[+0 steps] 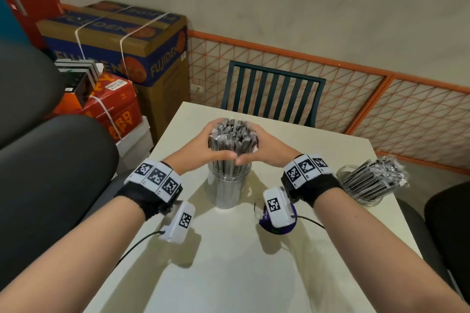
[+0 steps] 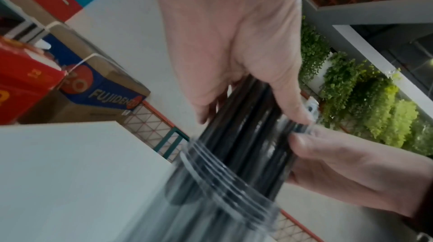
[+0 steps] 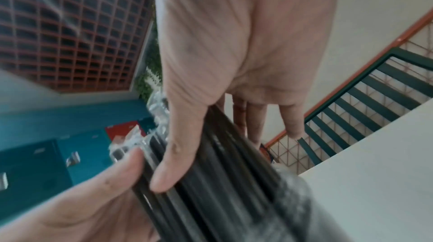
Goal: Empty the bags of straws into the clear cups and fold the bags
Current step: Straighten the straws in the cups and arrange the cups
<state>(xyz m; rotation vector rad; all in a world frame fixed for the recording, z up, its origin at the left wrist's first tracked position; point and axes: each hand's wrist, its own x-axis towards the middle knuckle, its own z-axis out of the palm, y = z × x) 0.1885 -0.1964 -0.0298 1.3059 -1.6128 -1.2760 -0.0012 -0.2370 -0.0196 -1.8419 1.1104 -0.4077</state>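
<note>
Both hands, left hand point(image 1: 203, 146) and right hand point(image 1: 267, 146), cupped round the straws point(image 1: 232, 134) in the frame-centre cup point(image 1: 229, 190); seating step, likely next: release and fold bags.

A cup point(image 1: 229, 190) of straws point(image 1: 232, 136) stands mid-counter point(image 1: 229, 274); another filled cup point(image 1: 356, 192) sits right; a chair point(image 1: 273, 95) stands behind.

Black straws point(image 1: 232, 134), clear cup point(image 1: 229, 185), white table point(image 1: 229, 262)

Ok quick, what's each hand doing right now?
Left hand: curled around the bundle of black straws standing in the clear cup.
Right hand: gripping the same bundle.
</note>
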